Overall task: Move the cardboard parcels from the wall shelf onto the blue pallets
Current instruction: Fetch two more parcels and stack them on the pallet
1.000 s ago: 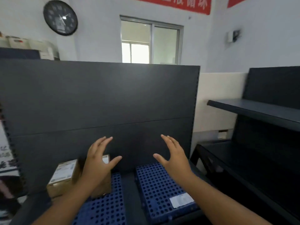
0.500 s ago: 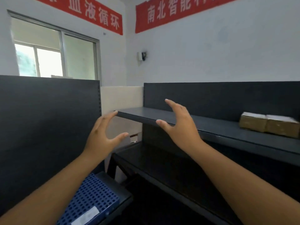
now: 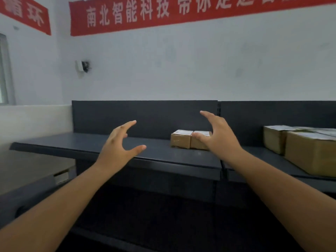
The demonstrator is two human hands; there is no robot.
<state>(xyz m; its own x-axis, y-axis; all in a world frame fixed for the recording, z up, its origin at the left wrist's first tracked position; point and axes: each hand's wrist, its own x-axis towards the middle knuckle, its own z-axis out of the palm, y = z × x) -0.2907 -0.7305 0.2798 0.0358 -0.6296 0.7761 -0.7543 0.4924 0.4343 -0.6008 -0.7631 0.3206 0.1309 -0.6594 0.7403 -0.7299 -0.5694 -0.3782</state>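
Two small cardboard parcels (image 3: 180, 138) sit side by side, touching, on the wall shelf (image 3: 91, 144) right of the frame's centre. They are plain brown boxes with pale labels on top; the print is too blurred to read. The right hand (image 3: 220, 135) covers part of the right-hand box, with its thumb across the box's front. Whether it touches the cardboard cannot be told. This hand is spread wide, fingers gently curved, and grips nothing. The left hand (image 3: 118, 148), at centre left before the shelf's front edge, is likewise wide, thumb apart from the fingers, and holds nothing.

At the right edge stand larger cardboard parcels (image 3: 312, 153), cut off by the frame, their tops pale with taped sheets. The shelf is flat, matt, dark grey metal with an upright back panel. Beneath it, the lower level is lost in shadow.

Above, a white wall bears a red banner (image 3: 181, 13) with white characters. A small wall fixture (image 3: 82, 66) at upper left is blurred.
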